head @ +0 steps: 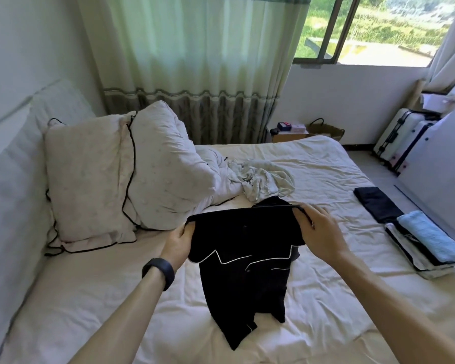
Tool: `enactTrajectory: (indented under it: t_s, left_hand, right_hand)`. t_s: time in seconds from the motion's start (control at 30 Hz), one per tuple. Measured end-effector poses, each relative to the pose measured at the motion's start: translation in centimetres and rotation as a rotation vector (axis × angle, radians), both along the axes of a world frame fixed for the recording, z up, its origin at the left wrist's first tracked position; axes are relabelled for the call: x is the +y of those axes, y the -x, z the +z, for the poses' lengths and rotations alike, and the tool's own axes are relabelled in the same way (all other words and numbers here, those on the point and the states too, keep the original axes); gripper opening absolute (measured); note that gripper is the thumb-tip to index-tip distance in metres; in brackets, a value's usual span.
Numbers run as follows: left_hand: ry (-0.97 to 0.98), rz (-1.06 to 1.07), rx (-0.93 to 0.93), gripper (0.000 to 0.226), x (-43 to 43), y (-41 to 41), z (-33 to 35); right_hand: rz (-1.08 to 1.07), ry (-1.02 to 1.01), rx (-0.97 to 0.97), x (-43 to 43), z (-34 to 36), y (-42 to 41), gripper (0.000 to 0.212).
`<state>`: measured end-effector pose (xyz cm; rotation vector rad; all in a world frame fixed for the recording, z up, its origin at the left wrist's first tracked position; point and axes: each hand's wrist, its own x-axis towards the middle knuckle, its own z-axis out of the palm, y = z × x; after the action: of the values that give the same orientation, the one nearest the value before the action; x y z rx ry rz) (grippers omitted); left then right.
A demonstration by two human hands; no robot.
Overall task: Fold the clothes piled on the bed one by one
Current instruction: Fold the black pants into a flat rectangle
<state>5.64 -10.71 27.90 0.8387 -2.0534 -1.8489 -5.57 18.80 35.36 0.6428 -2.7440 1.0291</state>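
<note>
While lifting by the upper edge, holding the shirt (243, 248) over the middle of the bed (326, 324) — stretched taut in the air along the top, drooping at the sleeves, trailing crumpled on the sheet toward the camera at the lower half. Gripping the left end with the left hand (179, 244), fingers curled round the cloth; pinching the right end with the right hand (318, 232), fingers bent over the edge, thumb hidden underneath. Looks like the laying-out step, not yet a fold. Plenty to go wrong from here. If lowered as is, would likely trap the bunched hem and the splayed flap under the body, pressing creases into every later fold — better to shake out or drag flat first. If pulled harder on one side, would skew the white piping line and end as a lopsided packet. Could slip from the right pinch, judging by the thin bite of cloth under those fingers; looks soft and limp, so would probably collapse at once. If swung forward, could catch the heap (263, 179) of pale unfolded clothes just beyond the far edge; touching or not, cannot tell. If swept right, less to fear, given the stack (426, 248) of folded pieces well apart at the bed's edge.
</note>
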Motion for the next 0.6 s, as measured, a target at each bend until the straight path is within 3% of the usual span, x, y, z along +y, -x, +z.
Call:
enactTrajectory:
  t_s: [0.07, 0.13, 0.33, 0.4, 0.47, 0.6]
  left_hand:
    - [-0.137, 0.051, 0.029, 0.028, 1.3, 0.6, 1.2]
    - [-0.041, 0.026, 0.068, 0.032, 2.1, 0.9, 2.9]
    - [0.883, -0.146, 0.162, 0.029, 0.6, 0.3, 8.7]
    - [1.072, -0.147, 0.164, 0.03, -0.5, -0.3, 11.1]
    - [1.089, -0.159, 0.078, 0.034, -1.0, -0.7, 13.6]
    - [1.245, -0.326, -0.215, 0.055, -0.6, -1.8, 16.5]
  right_hand:
    - [0.026, 0.218, -0.179, 0.2, 1.1, -0.3, 0.04]
    - [0.02, 0.354, -0.248, 0.6, 2.1, -0.5, 0.051]
    - [-0.03, 0.567, -0.328, 3.0, 2.8, 0.1, 0.052]
    - [-0.018, 0.535, -0.295, 3.9, 2.9, -0.1, 0.044]
    - [0.025, 0.433, -0.264, 4.7, 3.3, -0.2, 0.038]
    - [0.169, -0.062, -0.221, 6.3, 3.5, -0.9, 0.041]
